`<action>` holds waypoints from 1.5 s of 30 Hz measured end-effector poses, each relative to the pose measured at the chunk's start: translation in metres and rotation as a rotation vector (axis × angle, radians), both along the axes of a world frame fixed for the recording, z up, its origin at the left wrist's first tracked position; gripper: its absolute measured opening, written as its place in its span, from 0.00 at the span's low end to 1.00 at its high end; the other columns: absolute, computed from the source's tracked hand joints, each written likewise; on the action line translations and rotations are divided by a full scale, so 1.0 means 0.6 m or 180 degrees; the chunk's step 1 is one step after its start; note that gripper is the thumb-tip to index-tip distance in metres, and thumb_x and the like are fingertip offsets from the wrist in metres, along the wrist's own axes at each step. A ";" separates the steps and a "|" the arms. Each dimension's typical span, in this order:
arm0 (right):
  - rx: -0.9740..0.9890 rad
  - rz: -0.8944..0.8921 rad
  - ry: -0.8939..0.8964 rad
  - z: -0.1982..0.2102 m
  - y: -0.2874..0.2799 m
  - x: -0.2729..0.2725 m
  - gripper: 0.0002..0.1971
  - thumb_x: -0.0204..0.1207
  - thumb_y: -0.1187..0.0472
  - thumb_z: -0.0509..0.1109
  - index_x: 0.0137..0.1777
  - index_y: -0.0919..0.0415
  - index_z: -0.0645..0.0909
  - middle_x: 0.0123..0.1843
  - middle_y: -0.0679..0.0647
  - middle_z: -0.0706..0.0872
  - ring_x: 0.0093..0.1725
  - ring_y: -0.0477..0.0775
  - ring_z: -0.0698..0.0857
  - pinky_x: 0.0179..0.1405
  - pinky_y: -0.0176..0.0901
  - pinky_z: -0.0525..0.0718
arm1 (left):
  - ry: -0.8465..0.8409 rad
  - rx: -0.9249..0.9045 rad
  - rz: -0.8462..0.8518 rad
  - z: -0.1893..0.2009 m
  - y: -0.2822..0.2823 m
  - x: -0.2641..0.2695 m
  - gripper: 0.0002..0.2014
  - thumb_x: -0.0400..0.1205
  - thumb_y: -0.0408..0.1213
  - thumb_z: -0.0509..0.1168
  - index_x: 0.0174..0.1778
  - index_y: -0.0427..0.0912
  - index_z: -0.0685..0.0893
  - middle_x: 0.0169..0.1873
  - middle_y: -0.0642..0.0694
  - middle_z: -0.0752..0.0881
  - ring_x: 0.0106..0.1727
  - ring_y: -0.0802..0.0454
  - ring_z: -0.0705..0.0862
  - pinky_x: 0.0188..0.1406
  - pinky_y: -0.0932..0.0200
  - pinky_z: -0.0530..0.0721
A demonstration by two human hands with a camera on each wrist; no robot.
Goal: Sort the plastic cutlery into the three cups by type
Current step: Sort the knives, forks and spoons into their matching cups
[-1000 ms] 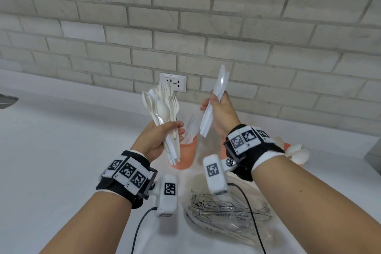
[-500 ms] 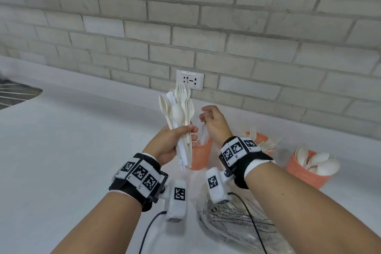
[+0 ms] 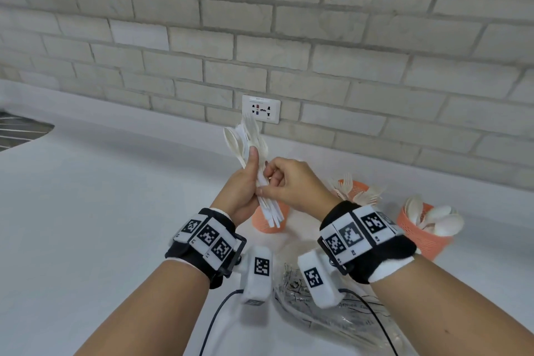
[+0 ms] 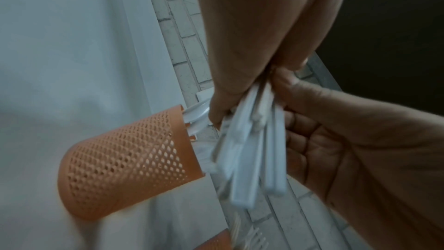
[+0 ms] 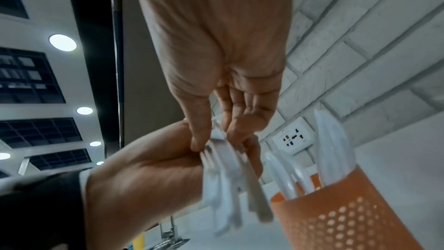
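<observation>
My left hand (image 3: 251, 170) grips a bundle of white plastic cutlery (image 3: 245, 141) upright, with spoon bowls and fork tines at the top. My right hand (image 3: 267, 182) pinches one handle low in the bundle (image 5: 217, 141); I cannot tell its type. Just behind the hands stands an orange mesh cup (image 3: 260, 224) holding knives (image 5: 331, 149). A second orange cup (image 3: 357, 186) to the right holds forks. A third cup (image 3: 424, 240) at far right holds spoons. In the left wrist view the bundle's handles (image 4: 250, 159) hang beside the knife cup (image 4: 127, 161).
A crumpled clear plastic bag (image 3: 332, 315) lies on the white counter (image 3: 115, 211) under my wrists. A wall socket (image 3: 261, 108) sits in the brick wall behind. A sink drainer (image 3: 17, 133) shows at far left. A black cable (image 3: 213, 324) trails near the front.
My right hand held knives raised a second ago, was empty half a second ago, and now has come to the bundle and pinches a handle. The left hand has tilted the bundle slightly.
</observation>
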State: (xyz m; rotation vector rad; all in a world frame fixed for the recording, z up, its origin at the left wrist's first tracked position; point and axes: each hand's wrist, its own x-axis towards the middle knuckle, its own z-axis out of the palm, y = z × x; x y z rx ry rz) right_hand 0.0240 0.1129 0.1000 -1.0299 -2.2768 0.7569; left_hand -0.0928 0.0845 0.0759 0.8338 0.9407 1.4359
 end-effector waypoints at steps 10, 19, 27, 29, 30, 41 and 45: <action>-0.0698 -0.0073 0.0015 -0.002 0.010 0.033 0.06 0.77 0.64 0.66 0.52 0.62 0.74 0.39 0.55 0.81 0.44 0.63 0.86 0.53 0.60 0.86 | -0.0682 0.0014 -0.0270 0.013 -0.016 0.013 0.17 0.87 0.35 0.52 0.66 0.26 0.72 0.51 0.32 0.84 0.48 0.42 0.87 0.47 0.49 0.89; -0.0114 -0.0170 -0.0083 -0.003 -0.009 0.028 0.03 0.82 0.66 0.52 0.52 0.63 0.66 0.45 0.62 0.79 0.41 0.59 0.80 0.35 0.47 0.79 | -0.0570 0.0040 -0.0058 0.013 -0.012 0.028 0.09 0.85 0.24 0.54 0.55 0.29 0.78 0.42 0.34 0.85 0.36 0.46 0.89 0.30 0.55 0.89; -0.0099 -0.0232 0.0209 -0.015 -0.009 0.032 0.08 0.81 0.59 0.63 0.54 0.59 0.68 0.37 0.45 0.76 0.34 0.40 0.75 0.28 0.30 0.69 | -0.0763 0.0027 0.0249 0.012 -0.002 0.028 0.12 0.84 0.23 0.56 0.63 0.27 0.76 0.48 0.34 0.84 0.49 0.42 0.85 0.41 0.55 0.90; -0.0042 -0.0257 0.0200 -0.018 -0.008 0.036 0.11 0.77 0.59 0.69 0.52 0.56 0.68 0.36 0.45 0.77 0.33 0.42 0.76 0.29 0.28 0.70 | -0.0764 0.0012 0.0283 0.011 0.000 0.027 0.11 0.84 0.23 0.56 0.60 0.28 0.78 0.46 0.34 0.84 0.48 0.42 0.85 0.39 0.55 0.90; -0.0026 -0.0260 0.0151 -0.018 -0.006 0.038 0.11 0.76 0.58 0.70 0.51 0.56 0.69 0.37 0.46 0.77 0.34 0.44 0.77 0.28 0.27 0.70 | -0.0727 0.0008 0.0269 0.012 -0.001 0.027 0.10 0.84 0.23 0.57 0.59 0.29 0.78 0.45 0.34 0.84 0.46 0.42 0.85 0.37 0.55 0.90; -0.0653 0.0220 0.0055 -0.016 0.007 0.051 0.06 0.81 0.64 0.60 0.55 0.55 0.73 0.41 0.45 0.79 0.40 0.42 0.79 0.38 0.35 0.74 | -0.0372 -0.0056 0.0316 0.006 -0.003 0.026 0.05 0.83 0.26 0.59 0.51 0.32 0.80 0.38 0.39 0.86 0.35 0.51 0.88 0.31 0.60 0.88; -0.1044 0.0289 0.0428 -0.013 0.016 0.056 0.07 0.82 0.68 0.58 0.51 0.57 0.74 0.36 0.52 0.81 0.35 0.49 0.81 0.40 0.41 0.82 | -0.0349 -0.0112 0.0414 0.003 -0.001 0.012 0.03 0.82 0.26 0.60 0.47 0.34 0.79 0.23 0.45 0.83 0.24 0.55 0.84 0.27 0.61 0.87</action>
